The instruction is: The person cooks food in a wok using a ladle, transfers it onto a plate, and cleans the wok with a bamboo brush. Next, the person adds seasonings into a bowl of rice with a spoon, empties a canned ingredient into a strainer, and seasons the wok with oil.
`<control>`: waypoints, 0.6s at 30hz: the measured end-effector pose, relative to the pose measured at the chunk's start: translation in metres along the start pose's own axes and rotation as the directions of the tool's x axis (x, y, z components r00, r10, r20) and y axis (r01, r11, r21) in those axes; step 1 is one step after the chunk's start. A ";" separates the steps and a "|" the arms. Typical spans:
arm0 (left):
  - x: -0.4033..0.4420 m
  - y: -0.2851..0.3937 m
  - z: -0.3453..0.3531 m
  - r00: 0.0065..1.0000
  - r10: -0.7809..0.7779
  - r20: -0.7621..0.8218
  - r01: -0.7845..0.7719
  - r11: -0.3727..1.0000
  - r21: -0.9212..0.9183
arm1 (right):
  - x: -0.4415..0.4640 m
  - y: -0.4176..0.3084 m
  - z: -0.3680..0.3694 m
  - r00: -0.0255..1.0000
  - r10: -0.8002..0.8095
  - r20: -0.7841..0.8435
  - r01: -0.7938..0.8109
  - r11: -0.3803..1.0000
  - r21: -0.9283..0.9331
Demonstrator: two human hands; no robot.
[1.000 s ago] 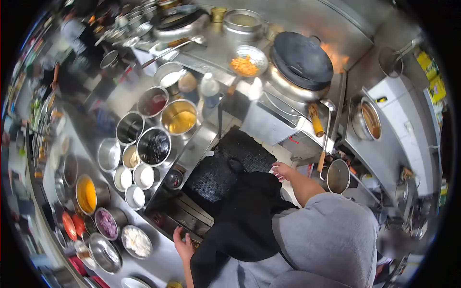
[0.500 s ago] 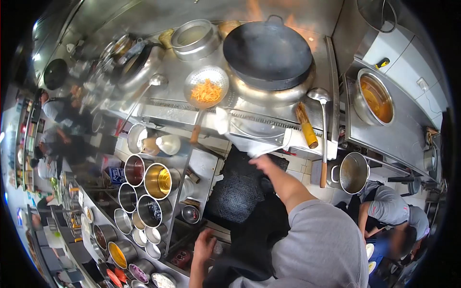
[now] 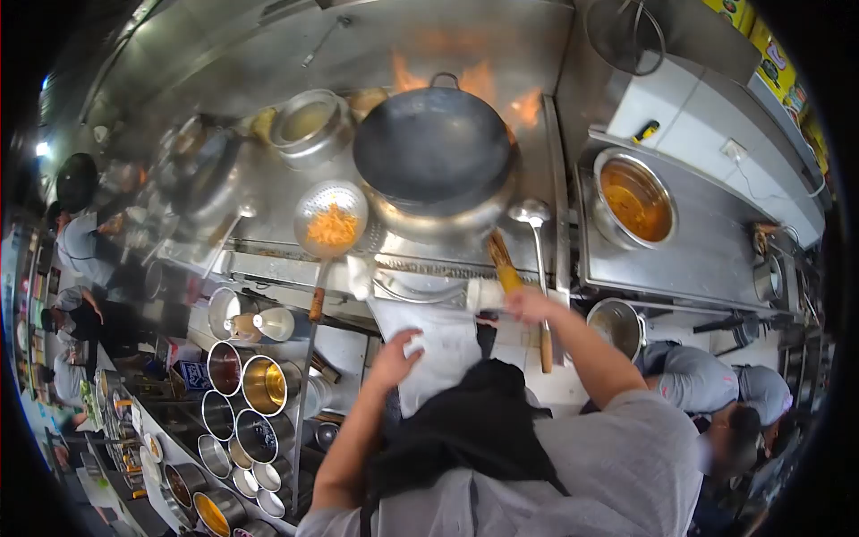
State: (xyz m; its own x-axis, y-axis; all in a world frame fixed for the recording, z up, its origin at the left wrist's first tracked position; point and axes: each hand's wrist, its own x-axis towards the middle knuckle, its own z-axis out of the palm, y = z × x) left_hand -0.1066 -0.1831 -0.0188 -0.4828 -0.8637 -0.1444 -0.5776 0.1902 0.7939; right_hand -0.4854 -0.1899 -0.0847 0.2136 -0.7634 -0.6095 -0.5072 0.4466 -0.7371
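My right hand (image 3: pixel 530 307) is closed around the lower end of a yellow-handled bamboo wok brush (image 3: pixel 504 265), its bristles pointing toward the stove. Above and left of it, an empty black wok (image 3: pixel 433 148) sits on a burner ring with flames behind. My left hand (image 3: pixel 394 360) is open, fingers apart and slightly curled, holding nothing. It is over a white cloth (image 3: pixel 438 345) that hangs at the stove's front edge. A perforated strainer (image 3: pixel 313 199) with orange shreds (image 3: pixel 333 227) rests left of the wok. A long-handled ladle (image 3: pixel 537 237) lies just right of the brush.
A metal pot (image 3: pixel 309 148) stands behind the strainer. At right, a bowl of orange-brown liquid (image 3: pixel 637 204) sits on a steel counter (image 3: pixel 707 268). Several seasoning tins (image 3: pixel 266 380) crowd the left. A person in grey (image 3: pixel 689 376) bends at lower right; other people stand far left.
My right hand has moved from the white cloth to the wok brush and taken hold of it. My left hand has risen forward over the cloth, which now hangs lower. The camera view has shifted.
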 end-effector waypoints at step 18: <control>0.146 -0.025 -0.147 0.960 0.273 -0.054 -0.271 0.961 0.048 | -0.062 -0.120 -0.048 0.871 0.237 -0.431 0.285 0.470 0.835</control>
State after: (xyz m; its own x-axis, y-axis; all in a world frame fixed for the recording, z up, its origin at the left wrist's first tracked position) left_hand -0.0660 -0.3827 0.0274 -0.5860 -0.8027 0.1103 -0.4557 0.4391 0.7743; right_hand -0.4776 -0.2184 0.0560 -0.2942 -0.7598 -0.5797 0.5196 0.3820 -0.7643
